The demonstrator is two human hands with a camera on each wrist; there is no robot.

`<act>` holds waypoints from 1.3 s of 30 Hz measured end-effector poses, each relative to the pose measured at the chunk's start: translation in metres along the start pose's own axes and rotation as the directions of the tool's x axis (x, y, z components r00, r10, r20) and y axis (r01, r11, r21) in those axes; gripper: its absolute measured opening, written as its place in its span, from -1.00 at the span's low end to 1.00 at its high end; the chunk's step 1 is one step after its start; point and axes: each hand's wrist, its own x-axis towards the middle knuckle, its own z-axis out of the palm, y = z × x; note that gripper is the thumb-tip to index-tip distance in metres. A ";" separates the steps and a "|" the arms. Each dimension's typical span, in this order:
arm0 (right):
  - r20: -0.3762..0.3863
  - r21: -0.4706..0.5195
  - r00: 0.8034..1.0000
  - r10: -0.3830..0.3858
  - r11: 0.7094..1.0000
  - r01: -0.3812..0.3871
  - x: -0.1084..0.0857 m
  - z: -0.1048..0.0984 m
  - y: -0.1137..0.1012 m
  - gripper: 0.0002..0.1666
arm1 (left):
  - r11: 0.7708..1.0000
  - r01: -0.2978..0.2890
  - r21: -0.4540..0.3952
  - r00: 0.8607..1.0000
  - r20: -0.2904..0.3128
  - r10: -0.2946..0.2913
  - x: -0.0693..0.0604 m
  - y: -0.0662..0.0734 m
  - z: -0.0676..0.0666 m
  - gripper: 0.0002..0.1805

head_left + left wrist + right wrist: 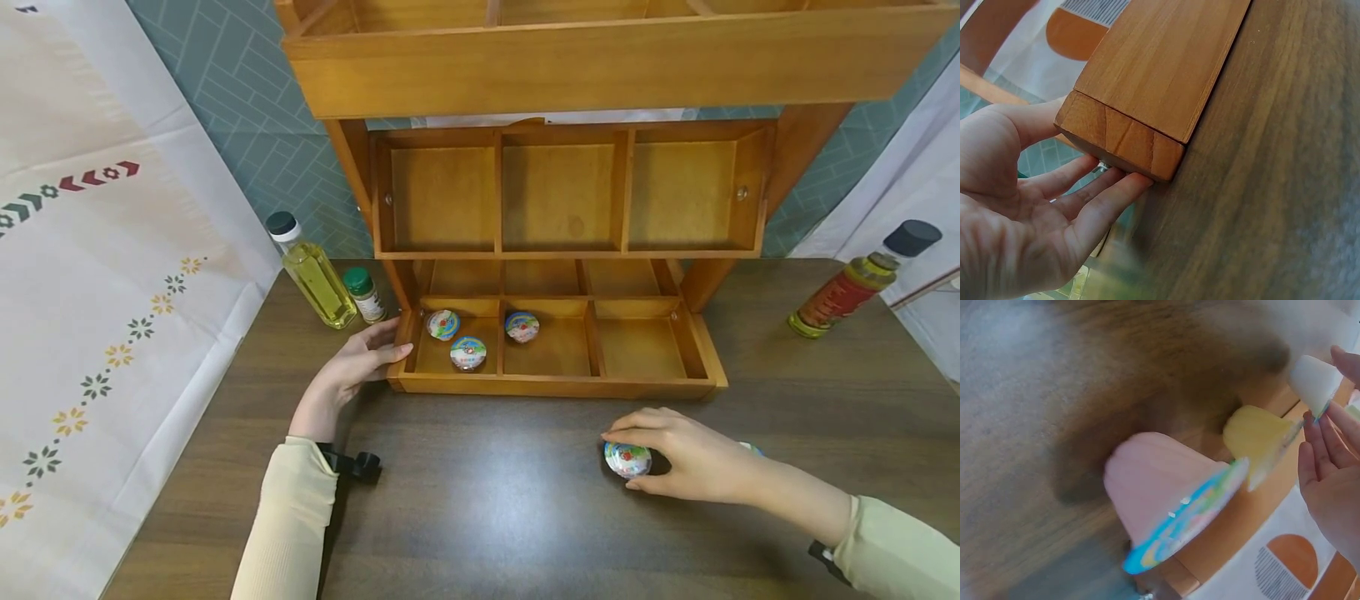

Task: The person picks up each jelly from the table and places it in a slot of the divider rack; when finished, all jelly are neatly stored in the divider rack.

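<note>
My left hand [354, 365] grips the left front corner of a wooden shelf rack [555, 388]; in the left wrist view its thumb and fingers lie on opposite sides of the wooden end [1119, 137]. Over the table, right of centre, my right hand [701, 457] holds a white jelly cup [1313, 381] by its rim, printed lid facing up. A pink jelly cup [1160, 494] and a yellow jelly cup [1257, 440] stand on the table near that hand; the head view mostly hides them. Two lidded cups [468, 353] sit in the bottom tier's left compartment, one cup [522, 327] in its middle compartment.
An oil bottle [318, 279] and a green-capped jar [364, 294] stand just left of the rack. Another bottle with a red label [838, 293] is at the far right. The rack's upper tiers [585, 75] overhang the bottom one.
</note>
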 end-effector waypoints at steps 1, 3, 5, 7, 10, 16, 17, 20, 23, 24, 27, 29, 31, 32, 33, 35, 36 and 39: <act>-0.004 0.006 1.000 -0.002 1.000 0.002 0.001 -0.001 0.000 -0.39 | 1.000 0.000 0.001 1.000 -0.001 0.000 0.000 0.000 0.000 -0.19; -0.015 0.012 1.000 -0.007 1.000 0.007 0.003 -0.003 -0.001 -0.41 | 1.000 -0.001 0.001 1.000 -0.002 0.001 0.000 -0.001 -0.001 -0.19; -0.029 0.016 1.000 -0.012 1.000 0.012 0.006 -0.007 -0.002 -0.42 | 1.000 -0.002 0.002 1.000 -0.002 0.002 0.000 -0.001 -0.001 -0.19; -0.044 0.018 0.999 -0.013 1.000 0.014 0.009 -0.011 -0.003 -0.42 | 1.000 -0.005 0.002 1.000 -0.001 0.005 -0.001 -0.001 -0.001 -0.19; -0.068 0.015 0.998 -0.007 1.000 0.008 0.014 -0.016 -0.002 -0.41 | 1.000 -0.008 -0.003 1.000 0.001 0.008 -0.001 0.000 -0.001 -0.20; -0.117 0.044 0.993 -0.014 0.999 0.019 0.027 -0.024 0.001 -0.38 | 1.000 -0.007 -0.006 1.000 -0.004 0.007 -0.002 0.001 -0.001 -0.20; -0.123 0.052 0.992 -0.016 0.998 0.023 0.030 -0.026 0.002 -0.38 | 1.000 -0.007 -0.006 1.000 -0.005 0.007 -0.002 0.001 -0.001 -0.20; -0.126 0.074 0.992 -0.009 0.997 0.018 0.040 -0.031 0.006 -0.38 | 1.000 -0.006 -0.007 1.000 -0.007 0.006 -0.002 0.001 -0.001 -0.20; -0.115 0.100 0.993 0.020 0.995 -0.008 0.050 -0.036 0.009 -0.39 | 1.000 -0.002 -0.015 1.000 -0.008 0.002 -0.003 0.001 0.000 -0.20; -0.109 0.107 0.994 0.030 0.994 -0.019 0.054 -0.037 0.010 -0.39 | 1.000 0.001 -0.017 1.000 -0.011 -0.001 -0.003 0.001 0.000 -0.20; -0.096 0.124 0.994 0.049 0.992 -0.037 0.064 -0.038 0.014 -0.38 | 1.000 0.014 -0.023 1.000 -0.017 -0.015 -0.002 0.001 0.001 -0.20; -0.088 0.116 0.995 0.056 0.992 -0.045 0.071 -0.038 0.017 -0.37 | 0.999 0.022 -0.025 1.000 -0.021 -0.022 -0.002 0.001 0.001 -0.20; -0.080 0.107 0.995 0.059 0.993 -0.051 0.079 -0.039 0.020 -0.36 | 0.999 0.024 -0.021 1.000 -0.020 -0.024 -0.001 0.001 0.002 -0.20; -0.075 0.100 0.995 0.063 0.993 -0.056 0.082 -0.039 0.022 -0.36 | 1.000 0.023 -0.019 1.000 -0.019 -0.024 -0.001 0.001 0.002 -0.20; -0.073 0.092 0.995 0.064 0.994 -0.057 0.086 -0.038 0.024 -0.36 | 1.000 0.022 -0.017 1.000 -0.018 -0.022 -0.001 0.001 0.002 -0.20; -0.068 0.089 0.995 0.069 0.994 -0.063 0.093 -0.039 0.028 -0.35 | 1.000 0.020 -0.014 1.000 -0.017 -0.020 0.000 0.000 0.002 -0.20; -0.064 0.090 0.995 0.072 0.994 -0.066 0.097 -0.039 0.030 -0.35 | 1.000 0.019 -0.015 1.000 -0.016 -0.019 0.000 0.000 0.002 -0.20; -0.048 0.095 0.995 0.092 0.992 -0.087 0.108 -0.038 0.036 -0.35 | 1.000 0.020 -0.023 1.000 -0.017 -0.020 0.001 0.000 0.001 -0.20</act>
